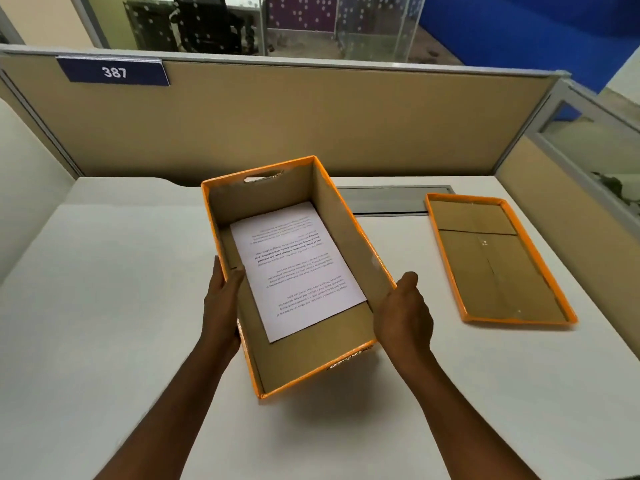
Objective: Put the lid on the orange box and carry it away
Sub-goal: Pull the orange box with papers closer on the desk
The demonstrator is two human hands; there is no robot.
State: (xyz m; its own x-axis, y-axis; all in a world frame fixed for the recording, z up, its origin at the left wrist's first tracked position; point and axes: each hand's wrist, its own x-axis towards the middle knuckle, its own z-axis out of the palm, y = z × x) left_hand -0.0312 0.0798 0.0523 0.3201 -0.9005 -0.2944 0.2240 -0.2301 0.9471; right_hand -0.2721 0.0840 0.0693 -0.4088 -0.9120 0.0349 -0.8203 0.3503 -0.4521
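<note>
The orange box (341, 220) stands open in the middle of the white desk, long axis running away from me, with a printed white sheet (298, 268) lying on its brown floor. My left hand (221, 303) grips its left wall, thumb hooked over the rim. On the opposite side my right hand (403, 317) presses against the right wall near the front corner. The orange lid (498, 258) lies upside down on the desk to the right of the box, apart from it, brown inside facing up.
The white desk (104, 306) is walled by beige partitions (311, 123) at the back and right. A grey cable slot (388, 200) sits between box and lid at the back. A blue label reading 387 (114, 71) hangs on the partition.
</note>
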